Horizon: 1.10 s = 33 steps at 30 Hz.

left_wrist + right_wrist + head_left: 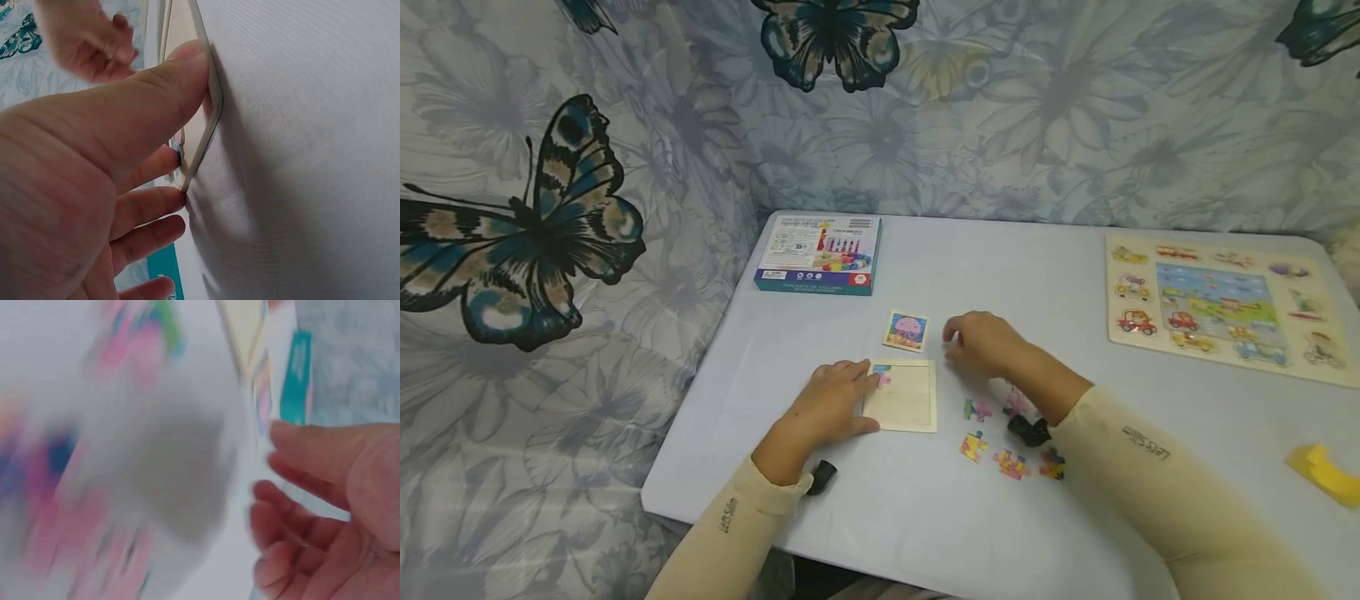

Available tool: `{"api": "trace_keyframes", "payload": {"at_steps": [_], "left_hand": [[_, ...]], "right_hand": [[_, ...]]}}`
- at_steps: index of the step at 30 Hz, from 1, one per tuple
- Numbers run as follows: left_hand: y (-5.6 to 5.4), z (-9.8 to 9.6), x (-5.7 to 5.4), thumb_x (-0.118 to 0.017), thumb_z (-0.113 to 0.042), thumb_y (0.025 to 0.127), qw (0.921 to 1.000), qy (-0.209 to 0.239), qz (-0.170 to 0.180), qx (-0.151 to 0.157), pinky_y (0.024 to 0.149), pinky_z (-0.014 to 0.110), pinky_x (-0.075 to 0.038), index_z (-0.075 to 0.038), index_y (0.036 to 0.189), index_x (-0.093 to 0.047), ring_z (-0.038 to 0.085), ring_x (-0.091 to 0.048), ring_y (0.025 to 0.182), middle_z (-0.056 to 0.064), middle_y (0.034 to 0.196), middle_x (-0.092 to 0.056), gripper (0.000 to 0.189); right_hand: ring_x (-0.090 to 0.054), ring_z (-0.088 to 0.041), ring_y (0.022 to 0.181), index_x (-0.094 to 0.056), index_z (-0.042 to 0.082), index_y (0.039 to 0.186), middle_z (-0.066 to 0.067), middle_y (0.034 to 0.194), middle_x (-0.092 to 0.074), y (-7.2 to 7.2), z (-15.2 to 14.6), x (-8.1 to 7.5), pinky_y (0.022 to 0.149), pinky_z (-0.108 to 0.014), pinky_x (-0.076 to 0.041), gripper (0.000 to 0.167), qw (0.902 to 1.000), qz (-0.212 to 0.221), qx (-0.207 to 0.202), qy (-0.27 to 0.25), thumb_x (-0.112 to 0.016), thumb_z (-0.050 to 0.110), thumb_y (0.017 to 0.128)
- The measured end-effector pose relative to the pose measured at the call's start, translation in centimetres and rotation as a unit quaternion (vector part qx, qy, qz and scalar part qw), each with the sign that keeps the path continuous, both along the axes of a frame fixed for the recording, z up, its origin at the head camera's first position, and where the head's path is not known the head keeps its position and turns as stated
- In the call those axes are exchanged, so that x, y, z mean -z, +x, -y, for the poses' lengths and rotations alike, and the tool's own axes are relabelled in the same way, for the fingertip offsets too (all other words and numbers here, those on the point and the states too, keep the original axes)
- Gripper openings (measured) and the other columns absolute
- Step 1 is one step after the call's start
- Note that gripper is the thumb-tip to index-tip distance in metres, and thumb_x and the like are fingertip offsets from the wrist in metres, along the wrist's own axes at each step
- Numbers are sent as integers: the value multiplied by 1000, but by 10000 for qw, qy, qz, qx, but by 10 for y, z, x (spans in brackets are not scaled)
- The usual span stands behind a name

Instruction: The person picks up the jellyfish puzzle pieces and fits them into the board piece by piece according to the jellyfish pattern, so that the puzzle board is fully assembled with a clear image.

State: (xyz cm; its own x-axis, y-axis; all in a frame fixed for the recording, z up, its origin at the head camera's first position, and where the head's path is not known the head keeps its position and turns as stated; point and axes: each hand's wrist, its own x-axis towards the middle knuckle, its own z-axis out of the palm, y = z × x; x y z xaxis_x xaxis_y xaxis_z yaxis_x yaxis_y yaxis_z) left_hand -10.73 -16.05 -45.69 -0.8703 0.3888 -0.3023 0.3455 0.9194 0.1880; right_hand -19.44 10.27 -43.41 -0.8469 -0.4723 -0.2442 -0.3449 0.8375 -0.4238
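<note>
My left hand rests at the left side of a small square wooden puzzle tray. Its thumb lies on the tray's near corner and its fingertips touch the upper left, beside a blue and pink jigsaw piece set in that corner. In the left wrist view the thumb and fingers are extended along the tray rim. To the right of the tray my right hand hovers over the table with loosely bent fingers and nothing between them. Several loose jigsaw pieces lie below it, some partly hidden by the right wrist.
Just beyond the tray lies a small square picture puzzle with a pink figure. A teal and white box sits at the back left. A large vehicle puzzle board lies back right, and a yellow curved object at the right.
</note>
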Motion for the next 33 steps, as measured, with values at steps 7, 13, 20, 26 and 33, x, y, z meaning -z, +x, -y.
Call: {"api": "trace_keyframes", "payload": {"at_steps": [7, 13, 20, 26, 33], "left_hand": [[2, 0, -2, -79, -51, 86, 10000, 10, -23, -25, 121, 53, -28, -18, 154, -48, 29, -36, 150, 6, 164, -38, 82], [2, 1, 0, -78, -52, 86, 9999, -61, -110, 28, 121, 51, -28, -20, 154, -48, 29, -35, 149, 6, 164, -38, 81], [1, -1, 2, -77, -49, 89, 9994, 32, -145, 304, 118, 49, -30, -14, 155, -46, 27, -38, 144, 1, 163, -38, 81], [1, -1, 0, -76, -48, 90, 9996, 20, -19, 285, 120, 48, -29, -14, 156, -44, 25, -38, 146, 0, 162, -42, 80], [1, -1, -1, -77, -49, 89, 9995, 71, -125, 282, 117, 48, -33, -19, 151, -51, 23, -43, 143, -1, 159, -46, 75]], "right_hand": [[-62, -26, 93, -70, 5, 114, -11, 107, -68, 17, -67, -1, 86, -47, -54, 30, 9952, 629, 214, 712, -77, 23, 91], [-56, -22, 79, -69, 3, 101, -8, 92, -61, 34, -89, 11, 71, -36, -53, 26, 9959, 490, 515, 563, -79, 25, 91], [-55, -20, 76, -68, 8, 93, -4, 82, -62, 34, -89, 6, 67, -32, -47, 15, 9953, 437, 855, -99, -76, 21, 93], [-56, -20, 80, -73, 12, 92, -2, 84, -66, 19, -43, 0, 70, -32, -48, 8, 9930, 627, 657, -753, -75, 20, 94], [-57, -17, 78, -75, 16, 88, 1, 83, -68, 8, 30, 11, 68, -29, -48, 7, 9898, 946, 266, -1028, -75, 20, 94]]}}
